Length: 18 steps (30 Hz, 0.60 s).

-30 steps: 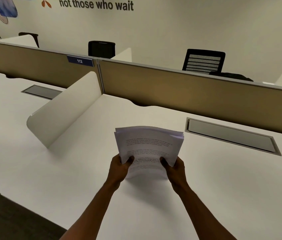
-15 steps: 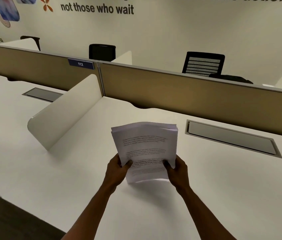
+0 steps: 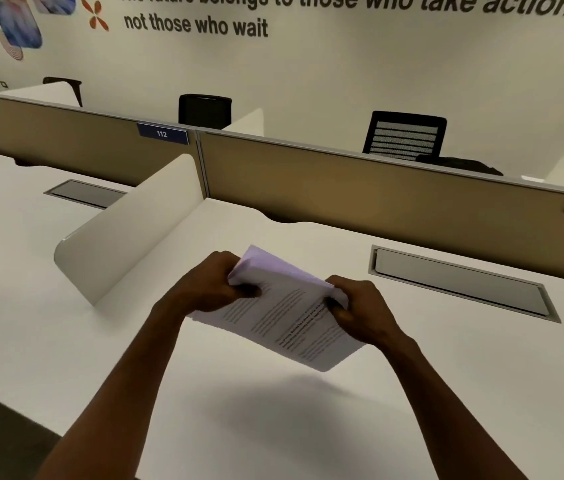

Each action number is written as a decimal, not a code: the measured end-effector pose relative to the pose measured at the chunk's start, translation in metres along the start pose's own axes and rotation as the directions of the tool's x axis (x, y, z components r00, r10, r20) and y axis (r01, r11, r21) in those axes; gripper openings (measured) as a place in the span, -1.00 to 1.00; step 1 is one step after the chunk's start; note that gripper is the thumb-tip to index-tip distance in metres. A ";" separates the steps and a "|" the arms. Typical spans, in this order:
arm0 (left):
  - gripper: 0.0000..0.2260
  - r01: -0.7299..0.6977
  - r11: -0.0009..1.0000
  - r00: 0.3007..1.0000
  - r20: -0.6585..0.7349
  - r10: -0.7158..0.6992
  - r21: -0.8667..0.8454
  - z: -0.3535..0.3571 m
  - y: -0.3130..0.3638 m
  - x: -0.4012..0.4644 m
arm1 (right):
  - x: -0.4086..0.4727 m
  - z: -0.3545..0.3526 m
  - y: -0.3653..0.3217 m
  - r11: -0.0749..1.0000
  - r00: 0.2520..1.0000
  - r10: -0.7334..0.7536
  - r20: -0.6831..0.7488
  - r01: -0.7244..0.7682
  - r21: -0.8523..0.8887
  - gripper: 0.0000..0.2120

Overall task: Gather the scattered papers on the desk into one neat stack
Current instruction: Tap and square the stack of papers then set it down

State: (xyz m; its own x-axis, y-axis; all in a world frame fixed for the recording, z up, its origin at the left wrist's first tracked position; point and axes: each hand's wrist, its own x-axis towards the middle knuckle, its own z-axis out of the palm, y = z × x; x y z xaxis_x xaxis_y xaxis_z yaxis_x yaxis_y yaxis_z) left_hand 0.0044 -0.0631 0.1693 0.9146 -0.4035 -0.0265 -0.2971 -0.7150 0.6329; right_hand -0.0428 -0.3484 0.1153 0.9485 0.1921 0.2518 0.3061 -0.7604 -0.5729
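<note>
A stack of printed white papers [image 3: 280, 317] hangs in the air above the white desk [image 3: 273, 427], turned so one corner points toward me. My left hand [image 3: 211, 289] grips the stack's upper left edge, thumb on top. My right hand [image 3: 360, 313] grips the right edge, thumb pressed onto the printed top sheet. The stack casts a shadow on the desk below it. No loose sheets are visible on the desk.
A white curved divider [image 3: 128, 233] stands on the desk to the left. A tan partition [image 3: 360, 188] runs along the back. A grey cable hatch [image 3: 460, 282] sits flush in the desk at right, another hatch [image 3: 83, 192] at far left. Black chairs [image 3: 405, 136] stand behind.
The stack was held upright by its bottom corners; now it is tipped flatter and rotated, and both hands have shifted up to grip its side edges.
</note>
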 end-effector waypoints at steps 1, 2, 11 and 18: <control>-0.77 0.009 0.999 1.000 -0.019 -0.009 -0.046 0.004 -0.004 -0.001 | 0.000 -0.004 0.001 1.000 1.000 0.010 0.023 -0.010 0.003 -0.84; -0.76 0.018 0.994 0.999 -0.032 -0.022 -0.110 0.009 -0.010 -0.004 | -0.001 -0.010 0.007 0.999 0.999 0.033 0.029 -0.033 0.001 -0.77; -0.76 0.052 0.706 0.984 -0.083 -0.155 -0.706 0.058 -0.065 -0.032 | -0.048 0.010 0.075 0.515 0.921 0.216 0.324 -0.389 0.763 -0.41; -0.60 0.036 0.595 0.980 -0.088 -0.178 -0.803 0.085 -0.087 -0.024 | -0.054 0.047 0.073 0.491 0.892 0.443 0.088 -0.324 0.808 -0.71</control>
State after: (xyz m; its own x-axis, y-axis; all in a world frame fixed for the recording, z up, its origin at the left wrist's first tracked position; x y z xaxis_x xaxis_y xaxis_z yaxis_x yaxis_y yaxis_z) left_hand -0.0145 -0.0396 0.0494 0.9733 -0.2185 -0.0706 0.0766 0.0191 0.9969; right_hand -0.0673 -0.3852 0.0229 0.9890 -0.1112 -0.0980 -0.0910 0.0658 -0.9937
